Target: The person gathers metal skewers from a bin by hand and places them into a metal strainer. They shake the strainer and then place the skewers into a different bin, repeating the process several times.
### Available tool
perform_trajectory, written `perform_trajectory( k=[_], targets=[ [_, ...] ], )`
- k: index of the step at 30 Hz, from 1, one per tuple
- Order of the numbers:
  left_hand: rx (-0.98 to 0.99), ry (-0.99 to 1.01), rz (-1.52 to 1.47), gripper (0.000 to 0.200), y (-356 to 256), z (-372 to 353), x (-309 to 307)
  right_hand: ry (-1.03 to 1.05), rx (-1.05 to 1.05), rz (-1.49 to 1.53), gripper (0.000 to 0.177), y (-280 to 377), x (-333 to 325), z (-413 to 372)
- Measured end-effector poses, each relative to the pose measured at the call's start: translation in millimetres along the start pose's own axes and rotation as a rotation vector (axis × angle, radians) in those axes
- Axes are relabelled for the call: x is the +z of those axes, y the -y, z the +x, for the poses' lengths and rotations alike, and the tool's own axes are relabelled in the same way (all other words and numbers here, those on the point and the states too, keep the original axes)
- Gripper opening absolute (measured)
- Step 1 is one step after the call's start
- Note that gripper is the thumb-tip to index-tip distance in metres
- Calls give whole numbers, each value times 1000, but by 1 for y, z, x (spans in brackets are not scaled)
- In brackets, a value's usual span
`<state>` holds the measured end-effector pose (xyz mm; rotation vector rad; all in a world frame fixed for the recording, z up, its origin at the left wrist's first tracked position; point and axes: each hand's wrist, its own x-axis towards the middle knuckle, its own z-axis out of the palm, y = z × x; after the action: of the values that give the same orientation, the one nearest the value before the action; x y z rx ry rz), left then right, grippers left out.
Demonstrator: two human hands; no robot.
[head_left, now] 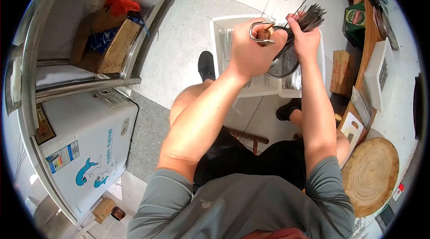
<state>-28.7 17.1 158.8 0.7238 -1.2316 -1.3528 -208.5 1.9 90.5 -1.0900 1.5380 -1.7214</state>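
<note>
My left hand (255,49) is closed round the wooden handle of a round wire-mesh strainer (284,66), with its metal hook showing above the fist. A thick bundle of thin dark sticks (312,17) is gripped in my right hand (306,37), and its lower part reaches down over the strainer. Both hands are close together above a white divided tray (264,90) on the floor. Thin metallic skewers (292,81) lie in the tray's compartments, partly hidden by the strainer and my hands.
A white freezer (103,149) and a shelf with an open cardboard box (118,46) stand at the left. On the right are a round wooden board (371,176), a white tray of skewers (378,75) and a brown carton (341,72). A stool (248,137) shows between the legs.
</note>
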Motion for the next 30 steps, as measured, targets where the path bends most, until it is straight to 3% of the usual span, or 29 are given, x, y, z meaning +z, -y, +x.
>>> perform_trajectory(
  k=[3,6,8,9,12,17,22,30],
  targets=[
    [10,5,20,28,2,1,0,-6,53,148,25,5,10,3],
    [64,-29,72,31,5,2,-1,-3,103,-71,21,1,7,5],
    [127,-100,112,33,4,7,-3,-59,-1,-130,25,1,8,-4],
    [21,-170,-7,36,-9,11,-1,-80,-43,-113,25,6,10,-9],
    [-123,-244,33,37,-14,18,-9,-62,-132,-12,26,44,11,-17],
    [-91,-210,-11,34,-11,12,-5,-61,-224,217,25,78,8,2],
    [-67,-169,-36,25,-14,12,-9,-78,-281,182,25,103,8,9],
    [-57,-210,-111,33,-14,16,-3,-146,-232,288,26,167,1,42]
  ],
)
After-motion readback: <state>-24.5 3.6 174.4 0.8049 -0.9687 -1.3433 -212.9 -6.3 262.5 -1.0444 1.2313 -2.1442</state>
